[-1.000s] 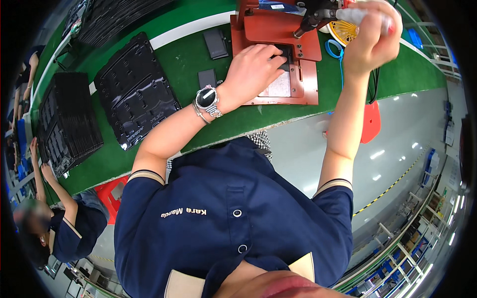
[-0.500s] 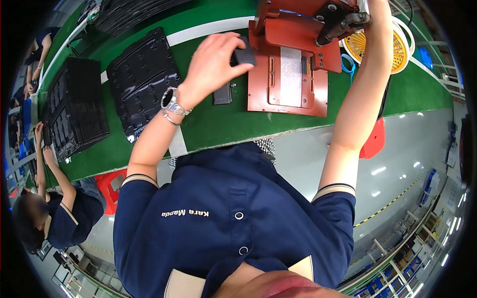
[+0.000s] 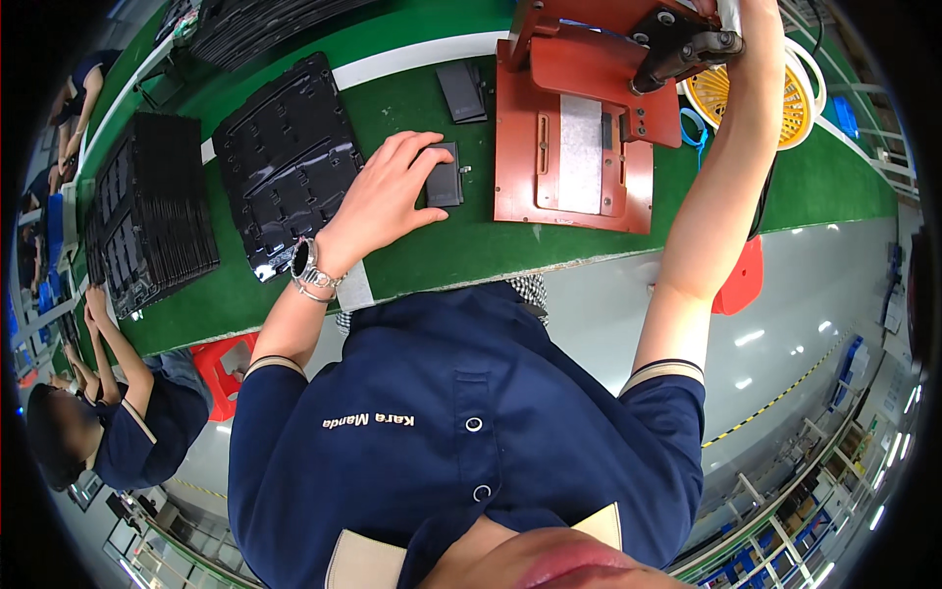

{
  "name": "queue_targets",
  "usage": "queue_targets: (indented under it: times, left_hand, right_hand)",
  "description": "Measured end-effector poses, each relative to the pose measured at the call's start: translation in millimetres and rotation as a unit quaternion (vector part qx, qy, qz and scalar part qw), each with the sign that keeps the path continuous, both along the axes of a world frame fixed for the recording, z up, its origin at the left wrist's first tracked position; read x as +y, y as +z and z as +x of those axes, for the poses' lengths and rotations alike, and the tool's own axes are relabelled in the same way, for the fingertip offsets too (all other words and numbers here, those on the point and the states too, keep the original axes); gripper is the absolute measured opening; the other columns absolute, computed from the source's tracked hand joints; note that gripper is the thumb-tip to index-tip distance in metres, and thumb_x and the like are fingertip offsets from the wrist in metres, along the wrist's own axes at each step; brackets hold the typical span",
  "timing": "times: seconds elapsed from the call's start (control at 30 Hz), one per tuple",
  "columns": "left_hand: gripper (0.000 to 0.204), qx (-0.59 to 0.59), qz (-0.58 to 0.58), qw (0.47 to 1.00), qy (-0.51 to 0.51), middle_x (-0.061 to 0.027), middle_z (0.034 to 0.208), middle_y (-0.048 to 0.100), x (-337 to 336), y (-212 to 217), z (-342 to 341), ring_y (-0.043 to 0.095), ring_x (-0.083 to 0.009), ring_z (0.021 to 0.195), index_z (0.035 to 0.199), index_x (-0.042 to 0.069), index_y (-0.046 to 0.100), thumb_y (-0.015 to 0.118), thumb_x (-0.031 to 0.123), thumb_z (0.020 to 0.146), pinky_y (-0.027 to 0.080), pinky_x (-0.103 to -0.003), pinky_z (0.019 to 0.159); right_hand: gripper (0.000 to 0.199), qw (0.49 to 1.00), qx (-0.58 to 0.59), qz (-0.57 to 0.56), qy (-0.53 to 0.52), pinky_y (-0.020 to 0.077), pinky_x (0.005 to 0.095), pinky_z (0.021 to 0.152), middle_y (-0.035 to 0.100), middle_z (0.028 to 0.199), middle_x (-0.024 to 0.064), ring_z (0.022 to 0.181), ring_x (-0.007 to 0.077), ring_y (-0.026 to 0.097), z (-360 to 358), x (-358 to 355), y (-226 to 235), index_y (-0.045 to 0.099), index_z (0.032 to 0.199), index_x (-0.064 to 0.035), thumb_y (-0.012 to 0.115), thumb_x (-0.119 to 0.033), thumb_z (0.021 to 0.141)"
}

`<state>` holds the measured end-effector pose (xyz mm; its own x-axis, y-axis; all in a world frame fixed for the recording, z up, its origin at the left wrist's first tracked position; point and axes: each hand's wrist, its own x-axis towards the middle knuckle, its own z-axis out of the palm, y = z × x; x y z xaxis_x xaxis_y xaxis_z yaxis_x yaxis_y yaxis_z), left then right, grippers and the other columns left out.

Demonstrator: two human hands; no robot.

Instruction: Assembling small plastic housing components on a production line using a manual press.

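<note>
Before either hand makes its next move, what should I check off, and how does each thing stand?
1. Left hand away from the red fixture: ok, it is to the fixture's left.
2. Left hand's hold on the nearer black block: cannot tell; the fingers are at it, but grip firmness doesn't show.
3. Farther black block apart from the fixture: ok, it lies on the green table.
4. Pale strip on the fixture's base in view: ok.
5. Right hand in full view: not ok, the upper picture edge cuts it off.
</note>
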<state>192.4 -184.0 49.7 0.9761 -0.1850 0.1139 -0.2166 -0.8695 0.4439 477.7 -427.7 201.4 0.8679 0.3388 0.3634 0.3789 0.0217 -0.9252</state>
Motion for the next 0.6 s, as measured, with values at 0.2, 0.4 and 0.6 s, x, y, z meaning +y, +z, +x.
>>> queue_targets:
  times: [0.2, 0.4, 0.6]
  left_hand:
    - [0.065, -0.023, -0.058, 0.997, 0.055, -0.0104, 0.14, 0.056, -7.5, 12.1, 3.9, 0.052, -0.0333, 0.128, 0.129, 0.011, 0.06, 0.088, 0.018, 0.071, 0.046, -0.043, 0.108]
    - [0.056, -0.141, -0.078, 0.987, 0.018, -0.0134, 0.139, 0.058, -58.1, 21.4, 61.1, 0.054, -0.035, 0.125, 0.129, 0.012, 0.065, 0.082, 0.027, 0.078, 0.047, -0.044, 0.106]
    - [0.047, -0.194, -0.04, 0.98, -0.004, -0.0108, 0.131, 0.061, -95.6, -2.1, 95.0, 0.053, -0.0348, 0.122, 0.123, 0.011, 0.069, 0.081, 0.026, 0.08, 0.047, -0.044, 0.105]
  right_hand:
    - [0.037, 0.984, 0.141, 0.096, 0.056, 0.0348, 0.0261, 0.051, 0.049, 0.054, 0.0002, 0.05, 0.0112, 0.046, 33.6, -12.2, -18.3, 0.059, 0.073, -0.0093, 0.063, -0.037, 0.096]
    - [0.039, 0.999, -0.024, -0.006, -0.031, 0.036, 0.0257, 0.053, 0.052, 0.056, 0.0009, 0.051, 0.0119, 0.048, -16.6, 8.3, 5.2, 0.058, 0.069, -0.0094, 0.062, -0.037, 0.096]
    - [0.04, 0.999, -0.022, -0.019, -0.026, 0.0357, 0.0266, 0.054, 0.051, 0.056, 0.0009, 0.052, 0.0125, 0.048, -14.9, 9.5, 5.9, 0.058, 0.068, -0.0091, 0.061, -0.037, 0.096]
